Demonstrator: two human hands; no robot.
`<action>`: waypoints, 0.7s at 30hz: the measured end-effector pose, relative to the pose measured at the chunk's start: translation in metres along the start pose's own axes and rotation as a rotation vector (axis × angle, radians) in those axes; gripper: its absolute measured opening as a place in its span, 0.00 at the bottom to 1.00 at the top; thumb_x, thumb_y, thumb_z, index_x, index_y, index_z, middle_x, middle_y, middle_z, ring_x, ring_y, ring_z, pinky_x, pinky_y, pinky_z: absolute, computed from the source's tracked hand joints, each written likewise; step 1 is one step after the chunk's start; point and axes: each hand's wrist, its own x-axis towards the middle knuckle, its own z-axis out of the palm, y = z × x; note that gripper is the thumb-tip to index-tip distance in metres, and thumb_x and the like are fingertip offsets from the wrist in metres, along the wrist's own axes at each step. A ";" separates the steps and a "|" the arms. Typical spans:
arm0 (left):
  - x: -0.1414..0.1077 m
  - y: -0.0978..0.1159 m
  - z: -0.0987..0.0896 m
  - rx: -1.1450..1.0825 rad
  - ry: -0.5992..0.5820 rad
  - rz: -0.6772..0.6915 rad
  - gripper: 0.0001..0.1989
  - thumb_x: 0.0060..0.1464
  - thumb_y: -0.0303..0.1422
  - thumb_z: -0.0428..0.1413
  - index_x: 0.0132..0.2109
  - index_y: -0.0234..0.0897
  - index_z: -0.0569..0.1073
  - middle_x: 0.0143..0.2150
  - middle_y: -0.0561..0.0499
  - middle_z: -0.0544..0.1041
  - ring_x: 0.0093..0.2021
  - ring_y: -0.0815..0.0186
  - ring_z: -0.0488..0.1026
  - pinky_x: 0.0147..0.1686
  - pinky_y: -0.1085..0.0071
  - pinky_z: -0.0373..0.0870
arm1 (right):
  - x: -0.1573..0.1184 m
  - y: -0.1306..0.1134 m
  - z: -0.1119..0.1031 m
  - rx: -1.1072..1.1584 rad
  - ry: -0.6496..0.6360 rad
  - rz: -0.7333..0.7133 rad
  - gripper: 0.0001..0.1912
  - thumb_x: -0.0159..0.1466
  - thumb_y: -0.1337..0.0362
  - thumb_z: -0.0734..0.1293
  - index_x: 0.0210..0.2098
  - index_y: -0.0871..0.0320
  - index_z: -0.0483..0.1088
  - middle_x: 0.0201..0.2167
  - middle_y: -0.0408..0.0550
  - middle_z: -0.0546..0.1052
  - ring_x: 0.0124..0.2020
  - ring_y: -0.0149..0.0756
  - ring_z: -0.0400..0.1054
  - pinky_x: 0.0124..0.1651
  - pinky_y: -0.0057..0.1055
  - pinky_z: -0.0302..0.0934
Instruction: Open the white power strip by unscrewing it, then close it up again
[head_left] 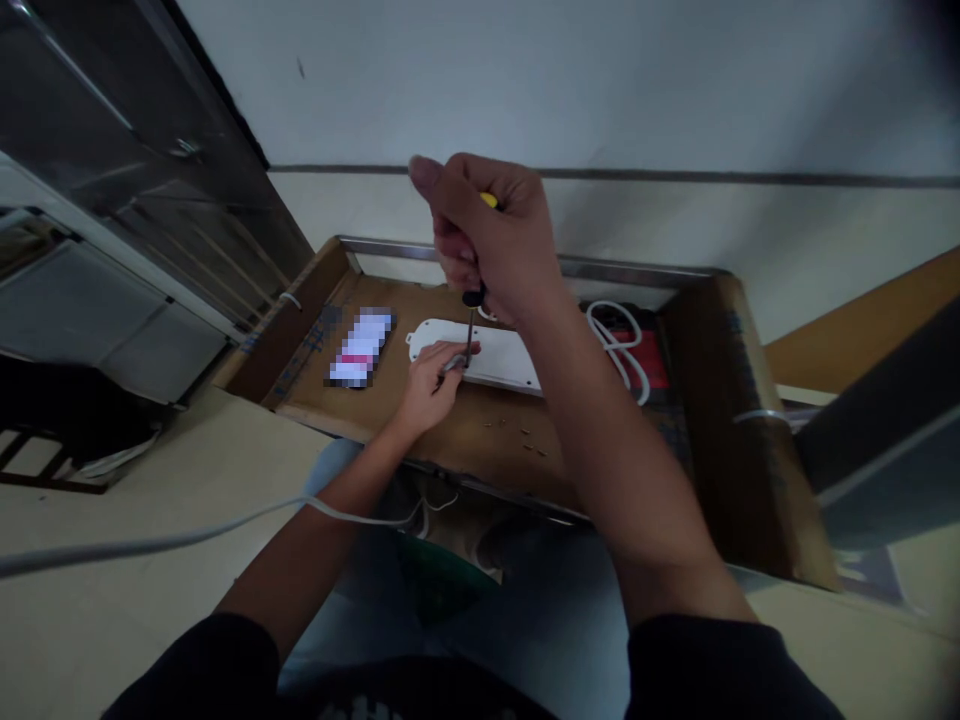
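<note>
A white power strip (502,352) lies lengthwise on the cardboard-lined surface, with small dark screw holes in its upturned face. My right hand (499,225) is closed around a screwdriver (471,325) with a yellow and black handle. Its thin shaft points down at the strip's near edge, and the tip is beside my left fingers. My left hand (435,380) grips the strip near its left end, its fingers over the top and its thumb close to the screwdriver tip. Several small screws (526,433) lie loose on the cardboard in front. My right forearm hides the strip's right part.
A phone (362,347) with a lit screen lies to the left. At the right are a coiled white cable (619,345) and a red object (645,358). Raised cardboard sides (739,440) border the work surface (382,410). Another white cable (225,522) crosses above my lap.
</note>
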 end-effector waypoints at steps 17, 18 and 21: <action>0.004 0.000 0.007 -0.007 0.051 -0.050 0.11 0.71 0.36 0.56 0.48 0.41 0.83 0.45 0.46 0.87 0.48 0.62 0.83 0.56 0.59 0.76 | -0.003 0.021 -0.025 -0.429 0.315 -0.260 0.27 0.53 0.46 0.80 0.35 0.45 0.59 0.34 0.41 0.70 0.36 0.40 0.68 0.41 0.39 0.73; 0.004 0.000 0.007 -0.012 0.054 -0.050 0.11 0.71 0.36 0.56 0.48 0.41 0.83 0.45 0.46 0.87 0.48 0.62 0.83 0.56 0.59 0.76 | -0.006 0.023 -0.026 -0.413 0.335 -0.254 0.28 0.53 0.46 0.80 0.34 0.46 0.59 0.32 0.41 0.70 0.35 0.38 0.67 0.40 0.38 0.72; 0.004 -0.001 0.008 -0.036 0.060 -0.073 0.11 0.70 0.37 0.57 0.48 0.41 0.84 0.46 0.45 0.87 0.48 0.61 0.83 0.55 0.58 0.77 | -0.010 0.027 -0.027 -0.382 0.327 -0.238 0.26 0.55 0.42 0.79 0.35 0.48 0.63 0.31 0.40 0.71 0.33 0.34 0.67 0.40 0.35 0.72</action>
